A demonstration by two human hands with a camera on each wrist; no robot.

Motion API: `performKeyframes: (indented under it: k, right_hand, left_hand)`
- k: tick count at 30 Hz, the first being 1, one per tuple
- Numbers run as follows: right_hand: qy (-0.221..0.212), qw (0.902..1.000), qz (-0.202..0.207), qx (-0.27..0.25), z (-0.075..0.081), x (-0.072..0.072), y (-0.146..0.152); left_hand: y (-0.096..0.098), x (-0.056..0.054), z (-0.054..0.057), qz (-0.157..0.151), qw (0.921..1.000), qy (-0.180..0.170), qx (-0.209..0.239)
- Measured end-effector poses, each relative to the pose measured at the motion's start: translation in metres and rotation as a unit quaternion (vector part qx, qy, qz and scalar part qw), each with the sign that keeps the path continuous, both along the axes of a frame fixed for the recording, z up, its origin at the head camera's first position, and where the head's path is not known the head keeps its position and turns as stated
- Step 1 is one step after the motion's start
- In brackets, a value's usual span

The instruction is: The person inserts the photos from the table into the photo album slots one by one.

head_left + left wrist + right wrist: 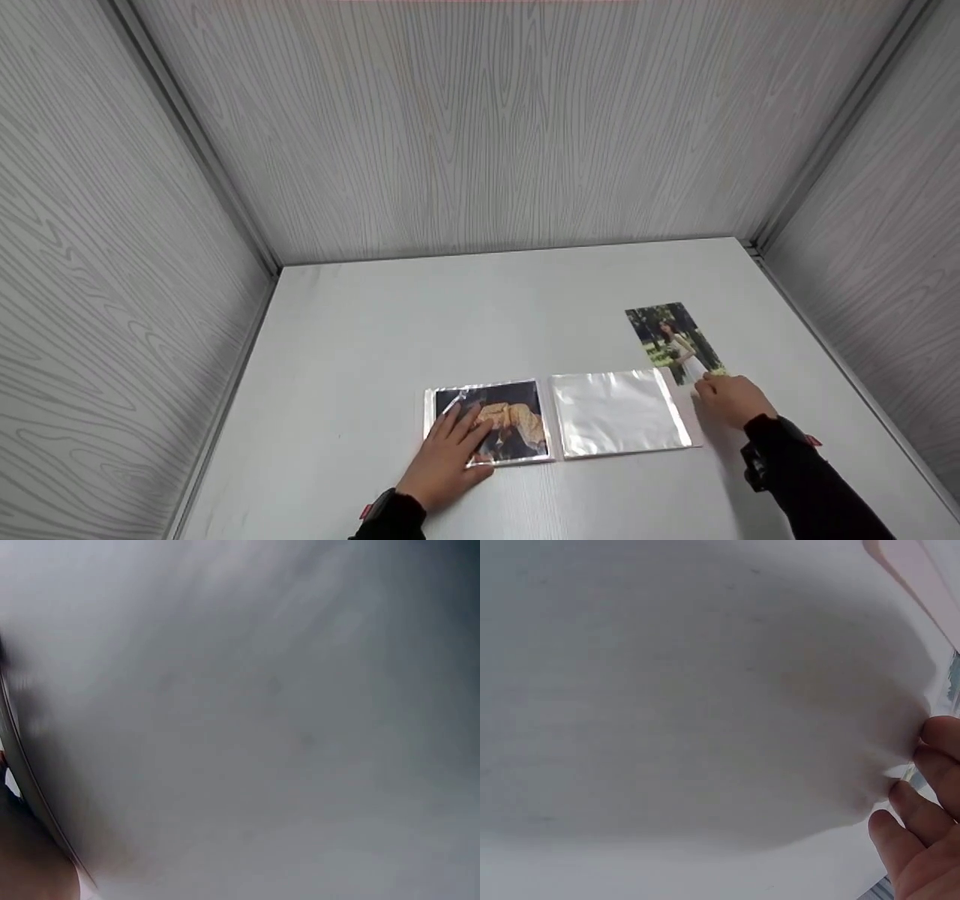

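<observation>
An open photo album (622, 412) lies near the front of the table, a dark photo (517, 397) with a tan figure in its left sleeve. The right page holds a clear sleeve with nothing but white showing. My left hand (448, 457) rests on the left page with fingers spread over that photo. At the near right corner of a loose photo (667, 341) of a person in white among trees, my right hand (731, 401) pinches the edge. In the right wrist view, the fingers (915, 814) bend at the photo's edge, which is mostly out of frame.
The white table (375, 322) runs back to a grey wood-grain panel (480, 150). Similar panels stand along the left (97, 300) and right (877, 210) sides. The loose photo's near left edge lies close by the album's far right corner.
</observation>
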State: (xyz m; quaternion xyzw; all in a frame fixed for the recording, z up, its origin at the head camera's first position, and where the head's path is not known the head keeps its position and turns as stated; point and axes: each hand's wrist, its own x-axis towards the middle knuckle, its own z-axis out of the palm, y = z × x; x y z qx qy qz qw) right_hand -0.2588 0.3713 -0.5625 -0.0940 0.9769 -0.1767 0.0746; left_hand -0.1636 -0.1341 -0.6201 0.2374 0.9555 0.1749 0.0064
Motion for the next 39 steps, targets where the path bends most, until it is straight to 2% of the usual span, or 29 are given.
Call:
performKeyframes:
  k: [4,11,16,20,22,25,27,30,35,39]
  right_hand:
    - [0.024,0.9997,0.0,0.01,-0.001,0.003,0.005]
    - [0.062,0.9968,-0.05,0.01,-0.004,0.01,0.014]
    - [0.068,0.9949,-0.074,-0.008,-0.004,0.013,0.017]
    - [0.073,0.9932,-0.089,-0.02,-0.002,0.009,0.018]
    - [0.055,0.9936,-0.093,-0.031,0.0,0.006,0.017]
    - [-0.002,0.9926,-0.103,-0.063,0.003,0.004,0.015]
    - [-0.046,0.9889,-0.118,-0.077,0.007,0.003,0.013]
    - [-0.086,0.9824,-0.145,-0.08,0.012,0.004,0.01]
    - [-0.105,0.9785,-0.171,-0.049,0.015,0.004,0.004]
    - [-0.101,0.9768,-0.188,-0.02,0.006,0.001,0.004]
  left_hand:
    - [-0.002,-0.002,-0.001,0.004,1.0,-0.002,-0.004]
    - [-0.001,-0.002,0.001,0.006,0.9999,-0.012,-0.001]
    - [0.0,0.0,0.002,0.005,1.0,-0.004,-0.007]
    - [-0.001,0.0,0.001,0.002,1.0,0.006,-0.002]
    - [-0.002,0.0,0.0,0.0,0.9999,0.013,0.0]
    - [-0.002,0.0,-0.002,-0.001,0.9997,0.025,-0.001]
    - [-0.002,0.001,-0.003,-0.002,0.9996,0.028,-0.001]
    - [-0.002,0.001,-0.004,-0.003,0.9995,0.03,-0.002]
    - [-0.002,0.001,-0.002,0.001,0.9996,0.028,-0.006]
    - [-0.001,0.001,-0.001,0.004,0.9999,0.016,-0.004]
